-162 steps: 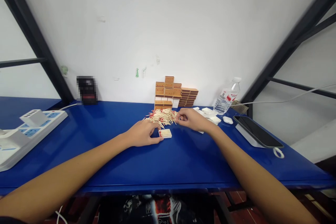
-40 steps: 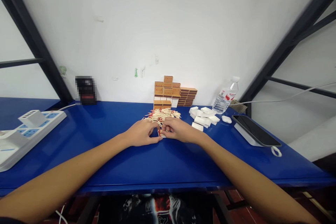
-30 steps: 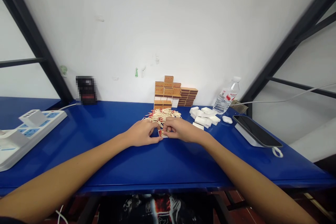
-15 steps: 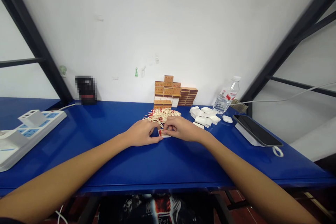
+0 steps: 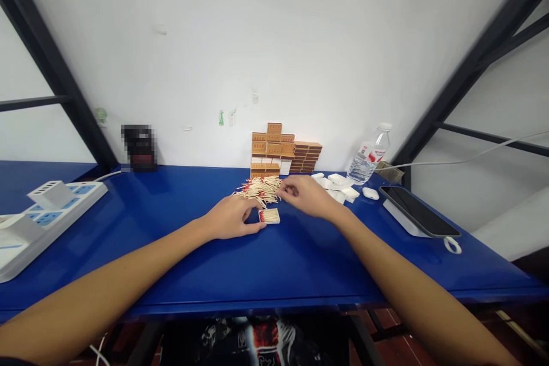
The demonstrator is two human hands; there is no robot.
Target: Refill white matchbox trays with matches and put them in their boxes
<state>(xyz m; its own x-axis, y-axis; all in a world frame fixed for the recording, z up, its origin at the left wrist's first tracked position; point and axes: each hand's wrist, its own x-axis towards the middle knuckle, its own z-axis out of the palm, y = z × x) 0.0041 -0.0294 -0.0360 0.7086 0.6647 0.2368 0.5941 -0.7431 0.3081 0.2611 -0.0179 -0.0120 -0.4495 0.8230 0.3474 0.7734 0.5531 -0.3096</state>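
A small open matchbox tray (image 5: 270,216) with matches in it lies on the blue table (image 5: 274,263). My left hand (image 5: 231,218) rests beside it, fingers curled, holding its left end. My right hand (image 5: 302,195) is further back at the right edge of a loose pile of matches (image 5: 259,189), its fingers pinched together at the pile. What they pinch is too small to see.
Stacked brown matchboxes (image 5: 283,151) stand against the wall. White box trays (image 5: 338,186) lie right of the pile, then a water bottle (image 5: 366,157), a white earbud case (image 5: 370,194) and a phone on a stand (image 5: 418,211). A power strip (image 5: 38,211) sits far left.
My right hand has left the matchbox tray and moved back and right to the match pile. The tray now shows uncovered. My left hand has stayed put.
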